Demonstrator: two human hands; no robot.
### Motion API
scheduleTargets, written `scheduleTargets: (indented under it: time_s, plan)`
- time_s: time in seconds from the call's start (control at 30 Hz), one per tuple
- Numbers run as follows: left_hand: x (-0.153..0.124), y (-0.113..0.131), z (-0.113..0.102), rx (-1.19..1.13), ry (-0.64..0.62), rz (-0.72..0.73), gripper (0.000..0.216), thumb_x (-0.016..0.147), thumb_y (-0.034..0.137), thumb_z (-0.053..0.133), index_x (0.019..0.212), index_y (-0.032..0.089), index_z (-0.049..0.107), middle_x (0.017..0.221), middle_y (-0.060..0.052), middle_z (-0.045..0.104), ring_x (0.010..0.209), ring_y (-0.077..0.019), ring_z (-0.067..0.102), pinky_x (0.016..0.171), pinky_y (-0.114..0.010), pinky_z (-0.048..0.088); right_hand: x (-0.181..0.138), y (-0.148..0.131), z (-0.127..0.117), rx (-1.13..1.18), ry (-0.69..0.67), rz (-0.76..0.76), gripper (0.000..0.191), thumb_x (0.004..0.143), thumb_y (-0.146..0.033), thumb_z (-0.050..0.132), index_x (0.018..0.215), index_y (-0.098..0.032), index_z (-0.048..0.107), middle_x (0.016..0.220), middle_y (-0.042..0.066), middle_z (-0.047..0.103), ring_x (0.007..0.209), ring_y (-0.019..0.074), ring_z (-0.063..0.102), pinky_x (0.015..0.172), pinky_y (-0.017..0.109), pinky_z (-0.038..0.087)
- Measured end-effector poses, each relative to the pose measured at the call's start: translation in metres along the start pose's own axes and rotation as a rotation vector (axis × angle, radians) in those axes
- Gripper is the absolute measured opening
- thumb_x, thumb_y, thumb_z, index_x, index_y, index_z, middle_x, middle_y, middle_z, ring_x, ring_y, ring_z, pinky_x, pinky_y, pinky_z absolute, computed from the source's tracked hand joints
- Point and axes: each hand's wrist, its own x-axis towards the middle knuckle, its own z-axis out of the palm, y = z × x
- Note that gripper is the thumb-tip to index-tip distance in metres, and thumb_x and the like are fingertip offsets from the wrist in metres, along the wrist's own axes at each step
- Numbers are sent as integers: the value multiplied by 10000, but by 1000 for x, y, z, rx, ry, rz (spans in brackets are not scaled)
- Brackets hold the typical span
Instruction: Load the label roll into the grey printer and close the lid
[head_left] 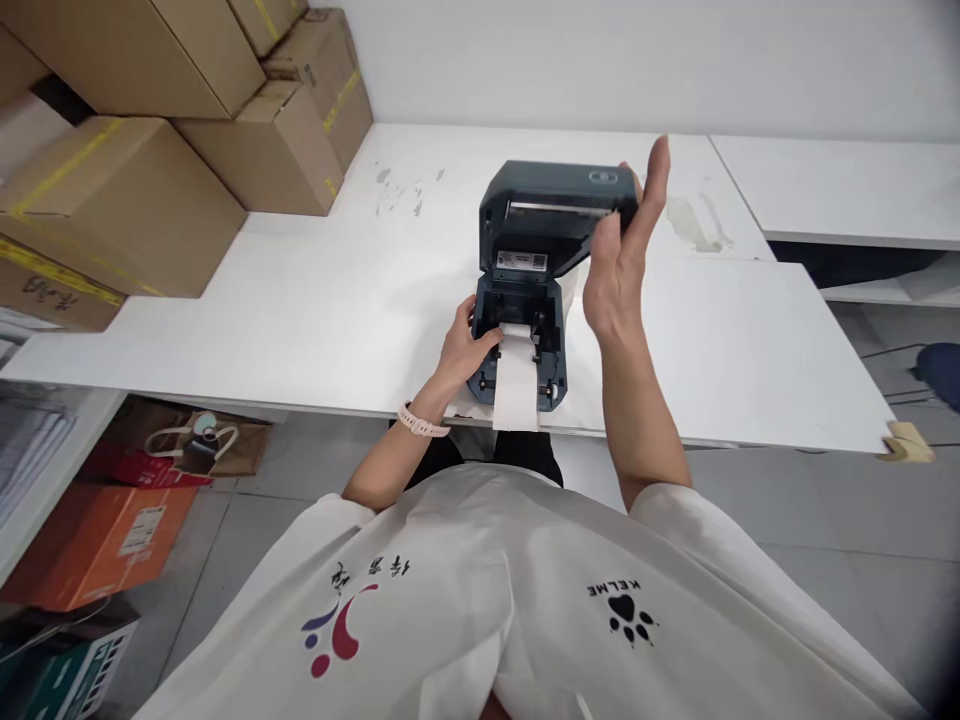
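A dark grey label printer (517,335) stands at the near edge of a white table (337,300), its lid (555,205) swung up and open. A strip of white paper (516,390) runs out of its bay and hangs over the table's edge. My left hand (465,345) rests on the printer's left side, fingers curled onto the bay by the paper roll. My right hand (622,250) is raised beside the open lid, fingers stretched out and flat, touching the lid's right edge. A pale watch sits on my left wrist.
Several cardboard boxes (135,190) are stacked at the table's far left. A second white table (847,185) stands at the right. Under the table lie an orange box (90,540) and a brown bag (202,445). A foam corner guard (909,440) caps the table's right corner.
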Motion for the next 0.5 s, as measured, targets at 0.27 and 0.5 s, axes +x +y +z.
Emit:
scheduleTargets:
  time_s: [0.27,0.5]
  plan:
    - [25,-8,-1,79,-16,17,950,715,225,708,1595,249,352,1573,-152,522,1365,-394,574,1109,-534,489,53,21,-9,-224,14,-40,693,1060,-602,364,1644,-265,204,1690,122,340,1567,264,330,1244,493,354]
    - [25,-9,3,23,48,101,882,655,86,574,1528,182,497,1564,-116,564,1486,-345,483,1249,-505,373,3,14,5,-258,-412,-81,357,1057,-299,415,1246,-209,704,1198,111,754,1104,283,703,950,444,554]
